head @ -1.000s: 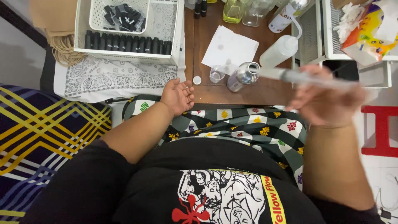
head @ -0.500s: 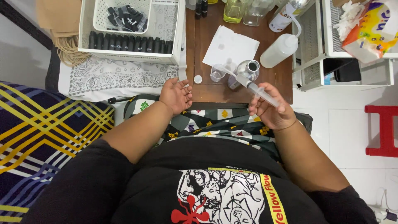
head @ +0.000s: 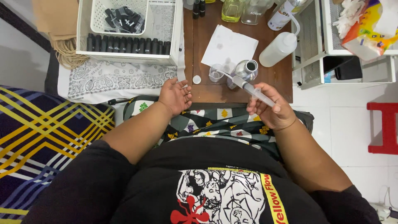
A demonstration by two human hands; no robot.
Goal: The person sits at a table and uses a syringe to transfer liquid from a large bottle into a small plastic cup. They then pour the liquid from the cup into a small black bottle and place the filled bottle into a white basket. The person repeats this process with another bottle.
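My right hand (head: 271,108) grips a clear syringe (head: 251,88) over the table's front edge. Its thin tip points up-left and reaches a small clear cup (head: 215,73). Right beside the cup stands an open metal bottle (head: 247,68). My left hand (head: 175,96) rests at the table's near edge, left of the cup. Its fingers are curled on a small clear vial (head: 183,86), most of which is hidden. A small white cap (head: 197,79) lies on the wooden table (head: 282,83) just past that hand.
A white squeeze bottle (head: 279,49) and a sheet of paper (head: 228,45) lie behind the cup, with glass bottles (head: 241,10) further back. At the left, a white basket (head: 129,58) holds a row of black vials. A wire rack (head: 351,62) and a red stool (head: 383,126) stand at the right.
My right hand has come down and leftward with the syringe, from raised and blurred to steady with the tip at the small cup. My left hand has barely moved.
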